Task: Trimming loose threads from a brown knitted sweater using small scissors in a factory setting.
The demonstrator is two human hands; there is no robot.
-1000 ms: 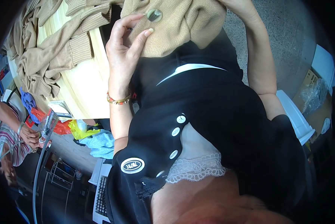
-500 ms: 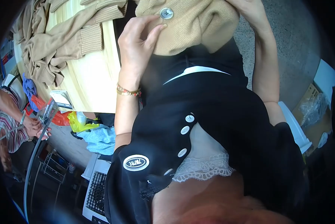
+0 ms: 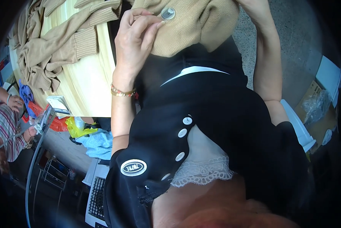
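Observation:
A tan knitted garment (image 3: 189,30) hangs bunched in front of my lap, and its upper part runs out of the picture. A large round button (image 3: 168,14) with a pale rim sits on its left part. Thumb and fingertips of my left hand (image 3: 134,38) are pinched together on the knit at the button's lower left edge. At the top edge my right hand (image 3: 252,7) grips the right side of the garment. Most of its fingers are cut off by the frame.
More tan knitwear (image 3: 60,45) with ribbed cuffs lies on the pale wooden table (image 3: 89,95) at left. A person in a striped top (image 3: 16,148) works beyond a curved metal bar (image 3: 33,163). Bags, a keyboard (image 3: 97,197) and, at right, a cardboard box (image 3: 311,95) stand around.
The view has shifted slightly, so most things sit a little farther left. My left fingertips have closed together beside the button. The other person's hands have moved apart.

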